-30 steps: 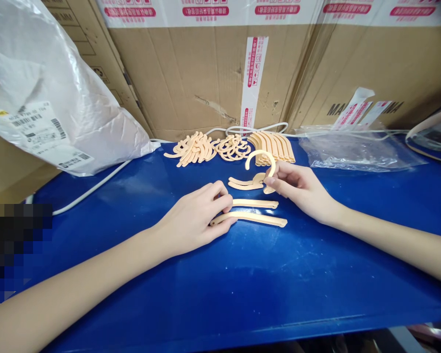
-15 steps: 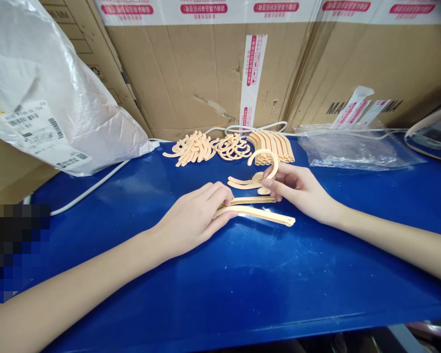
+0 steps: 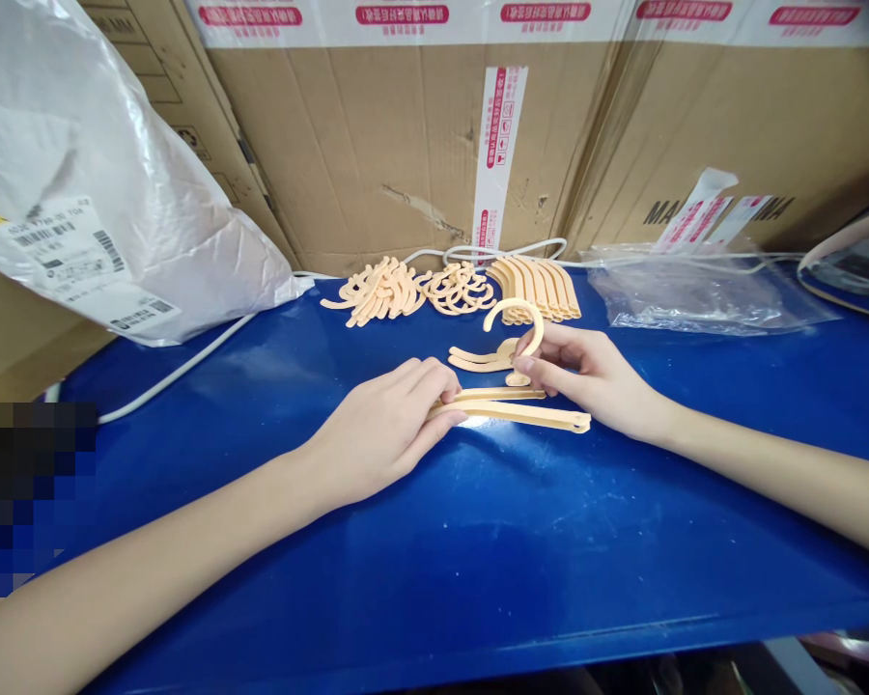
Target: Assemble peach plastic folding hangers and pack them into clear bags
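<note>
My left hand (image 3: 398, 420) is closed on the left end of a cream plastic hanger arm (image 3: 525, 414). A second hanger arm (image 3: 499, 394) lies just behind it, its left end also at my fingers. Between thumb and fingers, my right hand (image 3: 586, 372) pinches a cream hanger hook (image 3: 516, 311), held upright with its small round foot showing below. Behind my right hand, two slim curved pieces (image 3: 478, 360) rest on the table, partly hidden by the fingers.
At the back of the blue table (image 3: 434, 579) are a pile of curved pieces (image 3: 383, 291), a pile of hooks (image 3: 460, 288) and a stack of hanger arms (image 3: 540, 288). A clear plastic bag (image 3: 710, 290) lies right, a white sack (image 3: 137, 212) left. Cardboard boxes (image 3: 377, 145) stand behind.
The nearer hanger arm has swung so its right end sits slightly farther back and right. The hook in my right hand has shifted a little to the left and down.
</note>
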`<state>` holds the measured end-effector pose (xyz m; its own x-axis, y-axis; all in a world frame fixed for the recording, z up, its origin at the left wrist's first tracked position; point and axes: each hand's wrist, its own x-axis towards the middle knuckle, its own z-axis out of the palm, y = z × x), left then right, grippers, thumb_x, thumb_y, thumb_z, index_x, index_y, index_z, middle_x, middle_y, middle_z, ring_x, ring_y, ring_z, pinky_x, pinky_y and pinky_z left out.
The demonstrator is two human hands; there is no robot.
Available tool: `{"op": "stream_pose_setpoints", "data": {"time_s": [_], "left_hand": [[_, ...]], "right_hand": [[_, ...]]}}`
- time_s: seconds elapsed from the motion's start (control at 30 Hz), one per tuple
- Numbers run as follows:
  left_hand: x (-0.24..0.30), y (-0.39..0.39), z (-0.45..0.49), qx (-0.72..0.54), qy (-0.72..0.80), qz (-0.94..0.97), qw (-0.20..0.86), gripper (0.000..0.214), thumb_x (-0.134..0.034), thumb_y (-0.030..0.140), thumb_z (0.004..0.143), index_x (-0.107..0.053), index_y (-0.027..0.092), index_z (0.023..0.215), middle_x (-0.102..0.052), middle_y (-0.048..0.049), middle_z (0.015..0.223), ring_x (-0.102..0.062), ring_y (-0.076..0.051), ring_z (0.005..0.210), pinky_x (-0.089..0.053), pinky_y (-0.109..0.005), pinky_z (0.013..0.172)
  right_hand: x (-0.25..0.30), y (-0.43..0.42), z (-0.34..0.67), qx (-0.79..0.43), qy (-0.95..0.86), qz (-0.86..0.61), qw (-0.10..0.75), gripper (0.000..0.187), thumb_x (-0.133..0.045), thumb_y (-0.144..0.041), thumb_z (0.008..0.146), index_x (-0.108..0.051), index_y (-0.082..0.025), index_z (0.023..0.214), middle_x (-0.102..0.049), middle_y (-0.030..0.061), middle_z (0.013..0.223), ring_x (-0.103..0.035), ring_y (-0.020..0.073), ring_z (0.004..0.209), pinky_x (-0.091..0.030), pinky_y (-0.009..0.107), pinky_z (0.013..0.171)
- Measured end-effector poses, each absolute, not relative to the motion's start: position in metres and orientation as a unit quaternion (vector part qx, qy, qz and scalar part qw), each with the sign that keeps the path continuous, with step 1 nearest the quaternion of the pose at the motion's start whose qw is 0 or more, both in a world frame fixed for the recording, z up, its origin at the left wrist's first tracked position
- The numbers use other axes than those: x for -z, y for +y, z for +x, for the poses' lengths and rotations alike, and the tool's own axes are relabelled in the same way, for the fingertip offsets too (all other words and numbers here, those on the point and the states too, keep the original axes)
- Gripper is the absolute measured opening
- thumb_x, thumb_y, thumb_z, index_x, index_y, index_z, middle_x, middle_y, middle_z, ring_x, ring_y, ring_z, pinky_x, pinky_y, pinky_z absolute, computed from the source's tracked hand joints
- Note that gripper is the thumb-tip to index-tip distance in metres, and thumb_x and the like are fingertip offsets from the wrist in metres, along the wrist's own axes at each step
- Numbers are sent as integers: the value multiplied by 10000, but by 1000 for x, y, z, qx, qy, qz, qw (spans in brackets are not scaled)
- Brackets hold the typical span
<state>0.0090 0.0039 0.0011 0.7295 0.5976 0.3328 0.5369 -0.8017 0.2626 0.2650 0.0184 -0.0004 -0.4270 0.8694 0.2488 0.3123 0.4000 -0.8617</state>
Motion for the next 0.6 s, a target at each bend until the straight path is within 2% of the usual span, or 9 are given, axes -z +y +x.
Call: {"op": "stream_pose_setpoints", "data": {"time_s": [0.17, 0.23, 0.3, 0.43, 0.6], "left_hand": [[-5, 1, 11, -191, 296, 936, 23, 261, -341, 348, 1051, -506, 171, 956, -636, -57, 981, -547, -188, 829, -448, -319, 742], [-6, 0, 11, -208, 304, 929, 34, 259, -359, 355, 1046, -509, 174, 938, -633, -53, 960, -539, -186, 815, -439, -318, 732], [-8, 0, 11, -239, 333, 905, 111, 234, -406, 363, 1032, -519, 184, 931, -616, -26, 896, -538, -168, 778, -432, -294, 698], [-9, 2, 12, -374, 382, 774, 339, 189, -558, 373, 962, -547, 196, 898, -559, 24, 758, -499, -114, 636, -403, -237, 584], [-6, 11, 11, -523, 388, 631, 421, 186, -672, 372, 891, -606, 203, 932, -534, 38, 704, -475, -100, 607, -409, -231, 594]], "right_hand": [[2, 19, 266, -368, -762, -398, 353, 233, -622, -391, 916, -588, -170, 853, -560, -21, 689, -479, 99, 594, -391, 243, 535], [3, 20, 267, -365, -765, -397, 352, 230, -624, -389, 916, -589, -171, 853, -560, -20, 694, -481, 98, 594, -392, 242, 535], [3, 20, 267, -370, -764, -394, 353, 231, -624, -392, 917, -586, -173, 853, -567, -18, 697, -482, 97, 590, -391, 240, 531], [0, 19, 265, -386, -763, -378, 354, 235, -626, -405, 908, -598, -175, 868, -575, -17, 693, -475, 99, 580, -387, 237, 518], [-3, 16, 263, -375, -785, -372, 325, 218, -619, -381, 907, -622, -166, 874, -539, -27, 651, -457, 95, 555, -367, 234, 498]]}}
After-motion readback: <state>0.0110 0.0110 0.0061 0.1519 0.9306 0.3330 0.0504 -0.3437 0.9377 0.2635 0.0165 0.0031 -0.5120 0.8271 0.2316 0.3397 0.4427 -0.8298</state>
